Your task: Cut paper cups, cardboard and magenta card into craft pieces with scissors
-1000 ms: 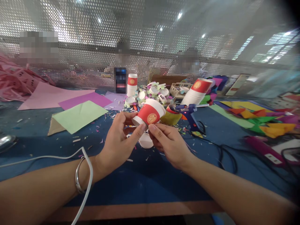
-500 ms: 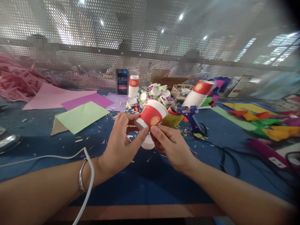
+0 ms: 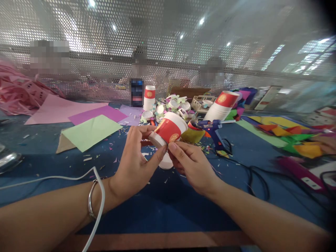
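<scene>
Both my hands hold a red and white paper cup tilted on its side above the blue table, its base towards me. My left hand pinches the cup's base with thumb and fingers. My right hand grips the lower edge from the right, fingers closed. A white round piece shows just below the cup, between my hands; I cannot tell whether a hand holds it. A metal bangle sits on my left wrist.
A blue glue gun with its black cable lies right of my hands. A stack of paper cups, one upright cup, coloured paper sheets, scraps and cut cup rings litter the table. A white cable crosses my left arm. A perforated metal screen stands behind.
The cup has turned slightly in my fingers, its gold emblem rotating downward. Both hands stay in nearly the same place.
</scene>
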The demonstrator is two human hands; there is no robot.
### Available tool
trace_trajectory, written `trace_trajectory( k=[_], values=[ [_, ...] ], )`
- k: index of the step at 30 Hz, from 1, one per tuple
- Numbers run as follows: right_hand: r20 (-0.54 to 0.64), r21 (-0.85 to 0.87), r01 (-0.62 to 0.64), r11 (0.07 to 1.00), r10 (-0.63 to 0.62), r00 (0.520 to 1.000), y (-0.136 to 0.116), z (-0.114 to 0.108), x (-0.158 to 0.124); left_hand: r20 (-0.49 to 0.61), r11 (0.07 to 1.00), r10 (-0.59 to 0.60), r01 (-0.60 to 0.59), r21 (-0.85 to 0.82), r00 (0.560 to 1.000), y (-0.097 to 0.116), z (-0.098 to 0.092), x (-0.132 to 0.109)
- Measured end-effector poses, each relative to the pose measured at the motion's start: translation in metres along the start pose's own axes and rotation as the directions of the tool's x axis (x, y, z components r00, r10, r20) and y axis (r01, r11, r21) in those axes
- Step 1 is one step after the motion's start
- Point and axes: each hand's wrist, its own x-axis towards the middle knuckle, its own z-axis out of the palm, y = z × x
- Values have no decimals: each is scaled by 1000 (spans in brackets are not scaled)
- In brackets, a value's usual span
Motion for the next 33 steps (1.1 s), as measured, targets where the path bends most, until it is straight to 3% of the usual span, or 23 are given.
trace_trajectory(
  k=[4, 11, 33],
  values=[
    [-19, -9, -22, 1000, 22, 1000, 0, 1, 1, -14, 997, -68, 68, -49, 998, -2, 1, 1],
    [-20, -1, -22, 1000, 22, 1000, 2, 1, 1, -27, 1000, -3, 2, -20, 1000, -1, 1, 1],
    [-36, 12, -17, 1000, 17, 999, 0, 4, 4, -37, 999, -34, 33, -7, 999, -4, 2, 1]
  ],
)
